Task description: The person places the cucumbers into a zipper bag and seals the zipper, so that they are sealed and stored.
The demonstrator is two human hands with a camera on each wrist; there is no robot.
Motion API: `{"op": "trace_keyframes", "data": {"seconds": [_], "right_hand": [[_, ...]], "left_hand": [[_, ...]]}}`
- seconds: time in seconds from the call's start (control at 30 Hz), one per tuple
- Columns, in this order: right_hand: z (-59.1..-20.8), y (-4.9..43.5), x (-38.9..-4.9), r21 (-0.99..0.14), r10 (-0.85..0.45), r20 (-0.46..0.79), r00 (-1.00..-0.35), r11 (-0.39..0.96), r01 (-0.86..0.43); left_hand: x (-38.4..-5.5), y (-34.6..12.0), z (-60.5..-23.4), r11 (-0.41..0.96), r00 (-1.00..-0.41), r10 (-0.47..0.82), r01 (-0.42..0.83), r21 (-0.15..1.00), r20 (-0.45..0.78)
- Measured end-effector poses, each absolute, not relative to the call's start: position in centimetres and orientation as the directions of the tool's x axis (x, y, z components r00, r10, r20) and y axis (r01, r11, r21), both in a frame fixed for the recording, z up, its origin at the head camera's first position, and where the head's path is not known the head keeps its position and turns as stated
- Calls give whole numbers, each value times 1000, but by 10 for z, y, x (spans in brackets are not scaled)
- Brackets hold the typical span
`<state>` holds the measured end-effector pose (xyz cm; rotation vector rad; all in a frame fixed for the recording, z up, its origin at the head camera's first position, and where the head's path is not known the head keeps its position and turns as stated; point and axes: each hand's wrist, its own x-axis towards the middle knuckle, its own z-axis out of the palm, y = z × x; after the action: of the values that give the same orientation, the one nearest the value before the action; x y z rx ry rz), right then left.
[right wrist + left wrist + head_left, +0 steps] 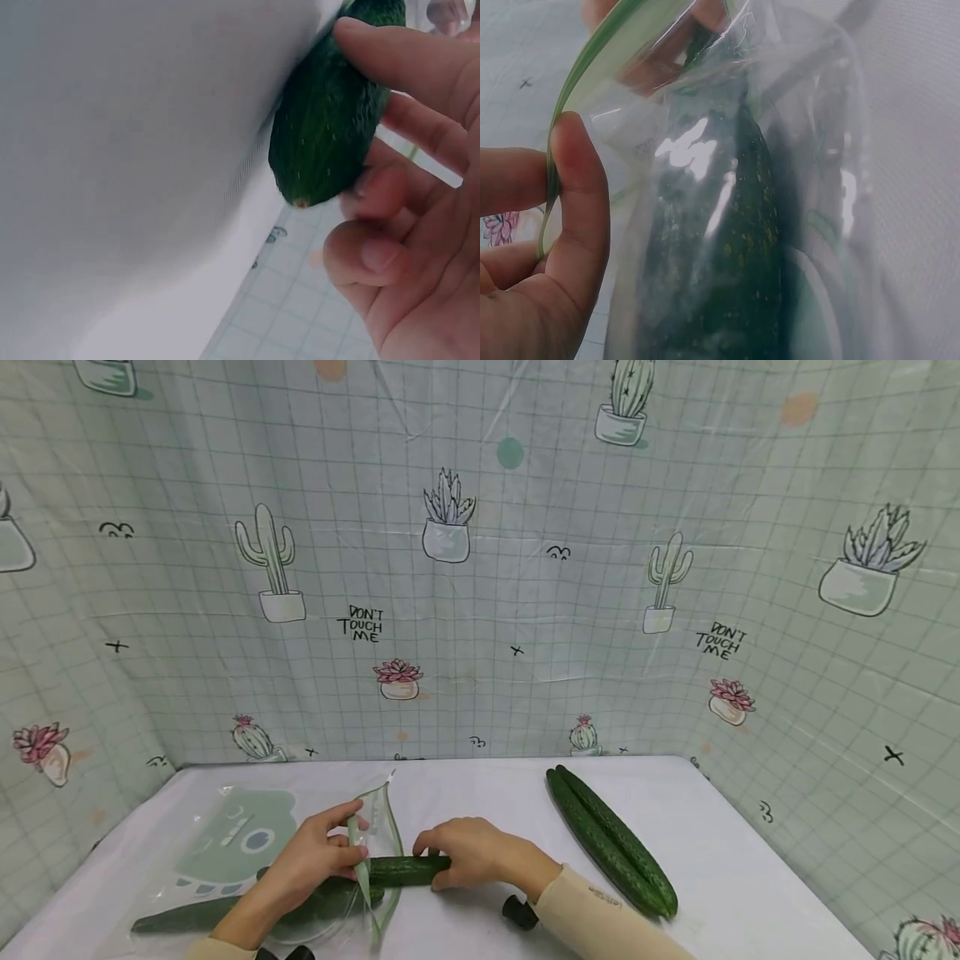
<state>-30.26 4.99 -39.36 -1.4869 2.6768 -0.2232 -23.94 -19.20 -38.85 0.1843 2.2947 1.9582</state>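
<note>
Your beige sleeves (600, 918) come nearest, the right at five o'clock and the left between seven and eight. Behind everything, a gridded sheet (495, 602) spans nine o'clock through twelve to three, printed with potted cacti and "DON'T TOUCH ME". Your white table (480, 793) spreads at six o'clock. On it, toward eight, lies a clear bag (225, 835) with a green print, its green-edged mouth facing three o'clock. At five o'clock two loose cucumbers (607, 843) lie side by side, touching, their far ends slanting toward eleven. Inside the bag sits the bagged cucumber (180, 916), its tip toward nine o'clock. At seven o'clock the held cucumber (405, 871) runs through the mouth, partly in the bag, with its right end outside. Your right hand (472, 852), at six o'clock, grips that outer end, thumb on one side and fingers on the other. Your left hand (315, 856), between seven and eight, pinches the mouth's green edge (574, 75) between thumb and fingers.
</note>
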Motion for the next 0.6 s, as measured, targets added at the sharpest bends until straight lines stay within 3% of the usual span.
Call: {"op": "trace_keyframes", "data": {"seconds": [0.2,0.6], "right_hand": [[-395,62,-301,-168,-842,2,-539,531,-831],[-397,65,-298,-105,-867,71,-492,484,-869]], "left_hand": [[-239,-194,-389,159,-984,180,12,987,-17],[-240,-191,-388,155,-984,179,9,988,-20]]}}
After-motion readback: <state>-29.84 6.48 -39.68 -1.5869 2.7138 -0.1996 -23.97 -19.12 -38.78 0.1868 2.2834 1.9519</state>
